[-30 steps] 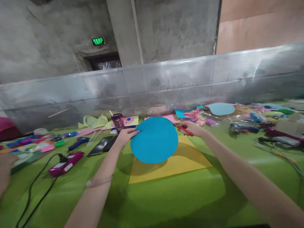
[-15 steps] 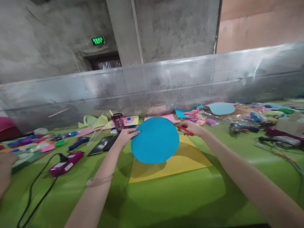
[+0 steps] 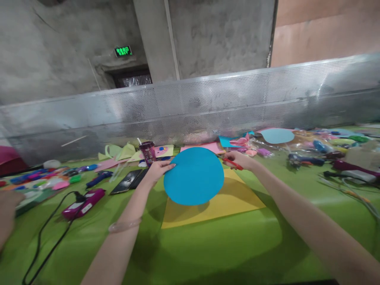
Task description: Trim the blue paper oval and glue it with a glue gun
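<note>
My left hand (image 3: pixel 159 171) pinches the left edge of a round blue paper (image 3: pixel 194 176), thumb on its face. The blue sheet is held up above a yellow sheet (image 3: pixel 213 211) that lies flat on the green table (image 3: pixel 219 253). In my right hand (image 3: pixel 239 159) is a pair of red-handled scissors (image 3: pixel 233 163), close by the right edge of the blue paper. The scissor blades are mostly hidden, so I cannot tell whether they touch the paper.
A lidded cup with a straw (image 3: pixel 148 153) stands behind my left hand, near a dark phone-like case (image 3: pixel 127 181). Left lie a purple power strip (image 3: pixel 83 204) with a black cable and a blue glue gun (image 3: pixel 99 179). Another person's hand (image 3: pixel 8 213) shows at far left.
Almost nothing differs. Both hands, the blue paper and the scissors keep nearly the same place.
</note>
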`<state>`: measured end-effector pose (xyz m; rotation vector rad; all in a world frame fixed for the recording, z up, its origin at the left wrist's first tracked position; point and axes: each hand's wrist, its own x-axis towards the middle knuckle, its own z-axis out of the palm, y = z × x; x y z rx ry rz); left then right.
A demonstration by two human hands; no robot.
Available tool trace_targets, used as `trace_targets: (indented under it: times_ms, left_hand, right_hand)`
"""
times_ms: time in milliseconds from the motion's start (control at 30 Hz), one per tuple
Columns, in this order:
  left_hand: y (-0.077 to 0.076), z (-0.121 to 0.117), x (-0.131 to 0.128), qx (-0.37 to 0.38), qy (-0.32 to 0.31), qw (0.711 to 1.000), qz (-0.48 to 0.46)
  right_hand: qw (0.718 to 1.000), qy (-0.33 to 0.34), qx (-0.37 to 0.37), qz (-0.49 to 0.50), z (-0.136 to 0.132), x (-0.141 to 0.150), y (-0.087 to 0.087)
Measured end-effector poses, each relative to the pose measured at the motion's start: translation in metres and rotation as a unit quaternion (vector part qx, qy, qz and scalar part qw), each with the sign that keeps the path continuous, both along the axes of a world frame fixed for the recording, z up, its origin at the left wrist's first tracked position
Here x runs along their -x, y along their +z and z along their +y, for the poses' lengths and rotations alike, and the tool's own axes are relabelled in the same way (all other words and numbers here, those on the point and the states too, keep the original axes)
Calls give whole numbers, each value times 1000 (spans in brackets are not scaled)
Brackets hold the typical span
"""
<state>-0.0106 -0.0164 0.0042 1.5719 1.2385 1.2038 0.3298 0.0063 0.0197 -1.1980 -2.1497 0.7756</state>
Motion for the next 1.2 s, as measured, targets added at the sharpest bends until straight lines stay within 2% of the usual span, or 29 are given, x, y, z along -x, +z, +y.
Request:
trace_targets:
  times_ms: [300,1200]
  left_hand:
    - [0,3,2,5,-3,1000,17]
    - [0,-2,-1,-3,-12,1000,24]
  right_hand:
    - [1000,-1,-18,-26,-6,3,5]
    - [999,21,-28,-27,3,-1,-4]
